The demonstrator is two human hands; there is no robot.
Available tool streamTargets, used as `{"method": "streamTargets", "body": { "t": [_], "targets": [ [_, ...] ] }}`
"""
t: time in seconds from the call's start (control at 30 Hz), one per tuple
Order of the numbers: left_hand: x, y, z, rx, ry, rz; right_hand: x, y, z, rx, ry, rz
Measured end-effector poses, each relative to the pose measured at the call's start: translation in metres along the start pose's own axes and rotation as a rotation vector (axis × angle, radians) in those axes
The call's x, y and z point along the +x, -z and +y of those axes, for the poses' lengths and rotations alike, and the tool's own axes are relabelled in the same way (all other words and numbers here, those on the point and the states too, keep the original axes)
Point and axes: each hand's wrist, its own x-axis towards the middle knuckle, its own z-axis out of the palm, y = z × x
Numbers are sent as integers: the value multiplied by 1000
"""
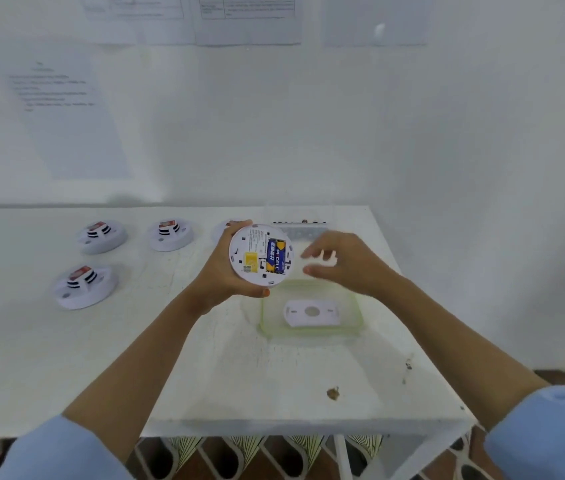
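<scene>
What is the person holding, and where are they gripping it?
The left hand grips a round smoke alarm by its rim, battery side showing. The right hand is too blurred to tell.

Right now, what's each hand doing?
Left hand: grips the round white plastic smoke detector, battery side showing.
Right hand: pinches a small white plastic piece, blurred.

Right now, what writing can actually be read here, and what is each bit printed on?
"PKCELL": blue and yellow battery in the smoke detector that the left hand holds.
Small print and yellow sticker on that detector: too small to read.
Wall papers: blurred.
Red labels on the other detectors: unreadable.
</scene>
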Motion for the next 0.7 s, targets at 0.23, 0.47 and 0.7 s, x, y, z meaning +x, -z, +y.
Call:
{"method": "streamTargets", "body": {
  "t": [0.23, 0.47, 0.7],
  "targets": [
    [13, 10, 6, -22, 7, 12, 42, -23, -22, 95, 53, -3],
    [42, 29, -6, -12, 24, 14, 84, -16, -23, -119, 81, -38],
    [68, 46, -21, -22, 40, -24, 105, -25, -14, -514, 163, -117]
  ]
}}
